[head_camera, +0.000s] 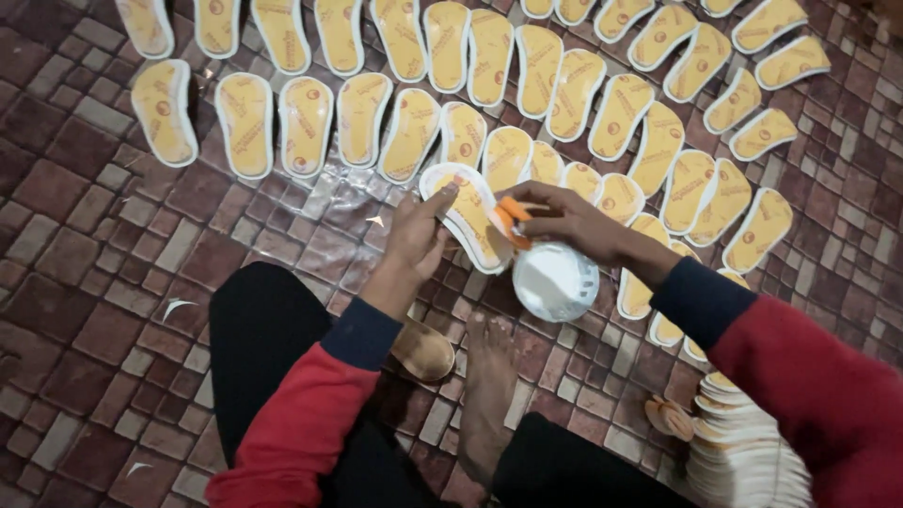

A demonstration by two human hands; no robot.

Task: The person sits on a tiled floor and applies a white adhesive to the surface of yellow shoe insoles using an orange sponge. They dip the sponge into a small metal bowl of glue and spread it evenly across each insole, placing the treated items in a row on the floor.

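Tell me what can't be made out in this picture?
Head view:
- Orange tool: mostly hidden by the right hand.
- White tub: contents too washed out to see.
- Held insole: near end covered by the left hand.
- Stack: cut off by the bottom edge.
- Top-row insoles: cut off by the top edge.

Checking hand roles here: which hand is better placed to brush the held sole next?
Right hand: it likely holds the orange brush against the yellow shoe insole, which the left hand steadies.

Rows of yellow insoles (pixel 246 122) on a brick floor (pixel 85 282)

A stack of soles (pixel 743 452) sits lower right; a white tub (pixel 555 282) near centre.
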